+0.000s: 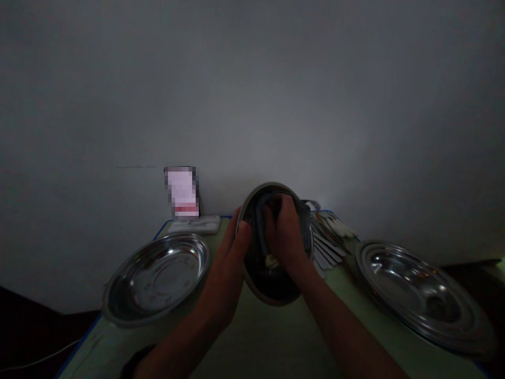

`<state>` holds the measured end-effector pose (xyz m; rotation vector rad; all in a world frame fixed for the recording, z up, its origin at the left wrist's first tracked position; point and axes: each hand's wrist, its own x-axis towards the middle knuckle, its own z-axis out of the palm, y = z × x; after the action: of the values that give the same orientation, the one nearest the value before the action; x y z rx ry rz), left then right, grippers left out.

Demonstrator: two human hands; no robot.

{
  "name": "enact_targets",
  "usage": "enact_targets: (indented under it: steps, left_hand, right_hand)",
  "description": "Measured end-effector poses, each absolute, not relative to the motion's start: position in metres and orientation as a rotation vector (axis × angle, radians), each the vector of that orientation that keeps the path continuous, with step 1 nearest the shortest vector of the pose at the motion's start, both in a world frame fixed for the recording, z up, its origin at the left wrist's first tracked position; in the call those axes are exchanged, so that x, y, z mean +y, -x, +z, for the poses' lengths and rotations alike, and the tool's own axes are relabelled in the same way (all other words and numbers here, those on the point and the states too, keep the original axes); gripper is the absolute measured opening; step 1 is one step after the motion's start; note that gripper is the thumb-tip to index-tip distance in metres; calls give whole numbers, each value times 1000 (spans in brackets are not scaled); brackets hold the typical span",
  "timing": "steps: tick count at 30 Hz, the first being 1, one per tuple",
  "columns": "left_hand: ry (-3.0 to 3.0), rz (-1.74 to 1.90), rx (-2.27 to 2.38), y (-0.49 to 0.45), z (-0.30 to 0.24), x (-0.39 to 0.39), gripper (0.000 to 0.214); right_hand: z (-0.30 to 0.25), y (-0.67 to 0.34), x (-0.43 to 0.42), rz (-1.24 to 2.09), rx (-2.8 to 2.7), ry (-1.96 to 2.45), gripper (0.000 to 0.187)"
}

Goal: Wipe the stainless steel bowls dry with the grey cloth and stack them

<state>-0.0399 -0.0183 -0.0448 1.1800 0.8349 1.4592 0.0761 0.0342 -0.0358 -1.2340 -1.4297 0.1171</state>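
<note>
I hold a round metal plate (272,287) tilted upright above the table, its inside facing me. My left hand (231,258) grips its left rim, thumb over the edge. My right hand (284,234) is closed on a grey cloth (303,221) and presses it against the inside of the plate. The light is dim.
An empty steel plate (155,276) lies at the left of the pale green table (272,342), another steel plate (424,295) at the right. Several pieces of cutlery with white handles (331,239) lie behind the held plate. A white box (194,225) and a small upright card (181,192) stand at the wall.
</note>
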Motion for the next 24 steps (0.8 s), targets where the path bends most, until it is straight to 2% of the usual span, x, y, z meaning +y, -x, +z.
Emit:
enact_targets:
  steps: [7,12,14,17,20,24]
  left_hand:
    - [-946,1255,785,44,-18,-16,57]
    - [-817,1507,869,56,3,-11,45]
    - [-813,1622,884,58,8,-9,38]
    - [-888,1726,878,58,10,-8,35]
    - [-1028,1682,832,56,2,-8,38]
    - [-1187,1545,825,51,-18,-8,45]
  right_hand:
    - [-14,-63,5,723,-1579,852,12]
    - [-5,-58,-11,885,-1995,723,14]
    - [-5,-59,-14,767,-2175,845,14]
    - [-11,-64,-13,320,-2308,1289,23]
    - [-20,-73,0,-79,-2174,1613,26]
    - [-27,-83,23,-261,-1842,1707,27]
